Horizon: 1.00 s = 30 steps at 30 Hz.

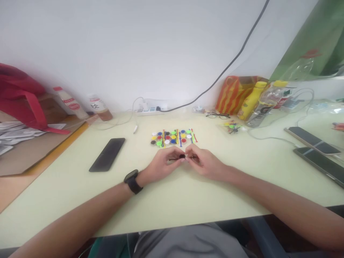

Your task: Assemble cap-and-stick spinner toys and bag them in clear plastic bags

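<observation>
My left hand, with a black watch on its wrist, pinches a small black round piece between thumb and fingertips. A thin dark stick shows inside the curl of its fingers. My right hand meets it from the other side, thumb and forefinger closed at the right edge of the same piece. The fingertips hide most of the piece. Just beyond the hands lie rows of small coloured round pieces, with thin coloured plastic sticks set between them.
A dark phone lies to the left. More phones lie at right on a charging cable. Eyeglasses, a bag of small coloured parts, a yellow bottle and a power strip stand along the wall.
</observation>
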Motion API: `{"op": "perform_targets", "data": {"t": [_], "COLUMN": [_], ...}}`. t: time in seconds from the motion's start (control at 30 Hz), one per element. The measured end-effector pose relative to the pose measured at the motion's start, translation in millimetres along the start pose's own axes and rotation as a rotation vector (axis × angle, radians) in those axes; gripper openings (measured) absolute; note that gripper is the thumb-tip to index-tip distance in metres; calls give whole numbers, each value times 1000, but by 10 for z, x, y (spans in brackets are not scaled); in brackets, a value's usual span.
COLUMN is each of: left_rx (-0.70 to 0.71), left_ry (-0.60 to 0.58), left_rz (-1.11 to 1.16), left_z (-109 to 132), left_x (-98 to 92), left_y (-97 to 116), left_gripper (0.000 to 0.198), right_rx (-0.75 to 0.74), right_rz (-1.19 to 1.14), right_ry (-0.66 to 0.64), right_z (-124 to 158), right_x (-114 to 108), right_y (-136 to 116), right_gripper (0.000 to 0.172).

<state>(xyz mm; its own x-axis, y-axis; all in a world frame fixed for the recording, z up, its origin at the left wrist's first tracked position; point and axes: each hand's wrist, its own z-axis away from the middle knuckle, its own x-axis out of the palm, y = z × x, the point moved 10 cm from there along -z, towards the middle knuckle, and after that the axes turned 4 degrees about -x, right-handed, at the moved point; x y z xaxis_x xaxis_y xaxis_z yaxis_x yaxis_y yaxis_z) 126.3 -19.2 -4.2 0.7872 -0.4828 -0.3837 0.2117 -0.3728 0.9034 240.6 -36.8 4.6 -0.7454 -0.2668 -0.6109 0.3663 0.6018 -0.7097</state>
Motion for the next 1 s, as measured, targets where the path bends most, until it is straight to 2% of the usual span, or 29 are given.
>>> {"op": "perform_targets", "data": {"t": [0.23, 0.37, 0.7, 1.0], "left_rx": [98, 129, 146, 157], "left_ry": [65, 77, 55, 55], "left_rz": [-155, -237, -277, -261], "left_z": [45, 70, 80, 87], "left_x": [-61, -73, -48, -59], "left_y": [114, 168, 215, 212], "left_gripper": [18, 17, 15, 11], "right_rx": [-7, -44, -86, -53], "right_rz": [100, 141, 171, 156], "right_ry": [24, 18, -18, -29], "right_z": [-3, -1, 3, 11], "right_x": [-56, -58, 9, 9], "right_y": [-14, -61, -91, -80], "right_gripper": [7, 13, 18, 17]}}
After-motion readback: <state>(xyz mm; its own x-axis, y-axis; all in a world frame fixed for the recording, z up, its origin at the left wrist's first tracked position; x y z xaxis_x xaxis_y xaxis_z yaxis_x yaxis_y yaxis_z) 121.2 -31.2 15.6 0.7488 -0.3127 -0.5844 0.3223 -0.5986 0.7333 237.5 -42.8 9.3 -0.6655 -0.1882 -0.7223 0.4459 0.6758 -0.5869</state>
